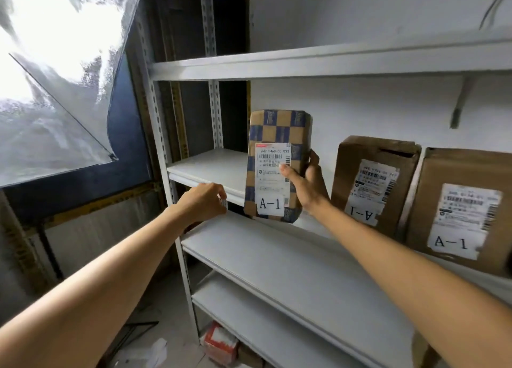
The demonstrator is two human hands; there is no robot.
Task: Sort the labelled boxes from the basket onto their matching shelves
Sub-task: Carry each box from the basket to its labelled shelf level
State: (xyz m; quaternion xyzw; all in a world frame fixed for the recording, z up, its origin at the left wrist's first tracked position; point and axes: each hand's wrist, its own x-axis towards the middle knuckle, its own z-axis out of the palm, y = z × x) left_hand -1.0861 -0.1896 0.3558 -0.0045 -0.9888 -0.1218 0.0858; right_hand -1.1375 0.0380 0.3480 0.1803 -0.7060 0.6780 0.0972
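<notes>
Right hand (pixel 306 186): fingers mostly hidden behind the checkered box (pixel 277 129); only the thumb and one fingertip show. Left hand (pixel 203 201): fingertips curled at the shelf (pixel 210 162) edge, can't tell if they pinch anything. Far-right brown box (pixel 468 174) cut off by the frame edge. Small print on labels unreadable. Red-and-white carton (pixel 220 342) low down, blurred. Window (pixel 55 35) blown out.
</notes>
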